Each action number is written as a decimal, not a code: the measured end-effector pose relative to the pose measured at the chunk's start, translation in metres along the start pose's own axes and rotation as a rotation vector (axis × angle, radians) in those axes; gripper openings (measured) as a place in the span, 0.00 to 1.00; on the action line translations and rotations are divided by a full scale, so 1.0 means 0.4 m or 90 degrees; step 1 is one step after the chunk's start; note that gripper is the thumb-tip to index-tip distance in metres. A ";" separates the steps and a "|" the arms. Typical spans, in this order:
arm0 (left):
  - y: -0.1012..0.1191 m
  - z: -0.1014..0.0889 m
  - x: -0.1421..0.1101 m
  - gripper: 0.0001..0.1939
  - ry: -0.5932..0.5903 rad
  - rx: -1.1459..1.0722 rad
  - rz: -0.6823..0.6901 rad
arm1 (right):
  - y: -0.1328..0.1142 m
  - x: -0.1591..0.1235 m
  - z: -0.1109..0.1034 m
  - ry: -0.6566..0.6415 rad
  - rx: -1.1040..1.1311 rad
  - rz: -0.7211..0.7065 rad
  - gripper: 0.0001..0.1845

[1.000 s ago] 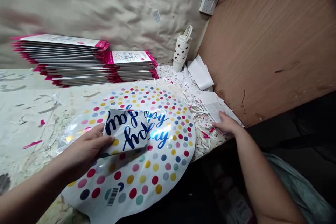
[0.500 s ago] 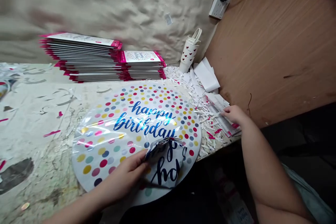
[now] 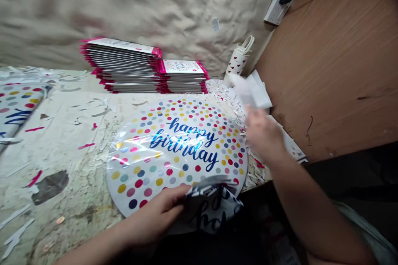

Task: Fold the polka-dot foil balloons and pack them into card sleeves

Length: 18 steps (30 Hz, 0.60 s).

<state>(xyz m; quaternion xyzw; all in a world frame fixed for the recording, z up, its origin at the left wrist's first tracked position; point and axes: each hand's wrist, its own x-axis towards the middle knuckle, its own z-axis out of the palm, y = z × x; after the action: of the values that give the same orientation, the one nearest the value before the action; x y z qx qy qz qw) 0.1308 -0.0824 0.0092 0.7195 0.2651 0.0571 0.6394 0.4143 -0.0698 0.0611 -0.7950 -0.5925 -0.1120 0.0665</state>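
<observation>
a: what is the biggest thing you can see here?

b: i see a long work bench [image 3: 62, 198] with many old stains on its top. behind it is a wall covered with wrinkled beige paper [image 3: 124, 8], and on the right side stands a brown wooden board [image 3: 329, 62].

a: and what is lying on the bench?

b: at the back there are 2 stacks of flat packets [image 3: 124, 66] with pink edges, and the left stack is the taller one. in front of them lies a big round foil balloon [image 3: 177, 149], flat on the bench. it has many colored dots and the blue words "happy birthday". at the far left edge of the view lies another dotted balloon [image 3: 18, 107], only partly seen.

a: please tell me about the 2 hands.

b: the left hand [image 3: 152, 219] is at the lower edge of the round balloon. it is partly closed and has hold of a folded piece of foil [image 3: 213, 209] with dark blue letters. the right hand [image 3: 263, 134] is blurred, with the fingers loosely bent, above the shredded paper [image 3: 256, 174]. a white paper [image 3: 251, 91] is just beside it, but i cannot tell if the hand holds this paper.

a: are there smaller things?

b: yes. a paper cup with red hearts [image 3: 236, 62] stands in the corner, a white wall socket [image 3: 276, 8] is fixed on the board, and small pink scraps [image 3: 34, 178] lie on the bench.
</observation>
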 end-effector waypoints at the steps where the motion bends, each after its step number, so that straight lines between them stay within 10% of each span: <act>1: 0.011 0.001 -0.010 0.22 -0.035 -0.002 0.017 | -0.057 -0.022 0.013 -0.076 0.053 -0.078 0.26; 5: 0.040 -0.013 -0.049 0.25 -0.035 0.030 0.036 | -0.173 -0.069 0.058 -0.505 0.405 -0.284 0.28; 10: 0.038 -0.075 -0.034 0.20 0.093 0.113 -0.016 | -0.143 -0.052 0.075 -0.829 0.859 -0.328 0.43; 15: 0.043 -0.030 0.027 0.18 0.380 0.370 0.051 | -0.082 -0.013 0.136 -0.800 0.862 -0.057 0.19; 18: 0.024 0.047 0.060 0.23 0.347 0.536 0.054 | -0.031 0.019 0.169 -0.601 1.007 0.183 0.18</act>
<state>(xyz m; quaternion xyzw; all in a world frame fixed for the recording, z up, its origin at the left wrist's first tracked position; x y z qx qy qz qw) 0.1622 -0.0888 0.0089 0.8839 0.3933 0.1571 0.1984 0.4114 -0.0431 -0.0025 -0.5477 -0.3579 0.6681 0.3543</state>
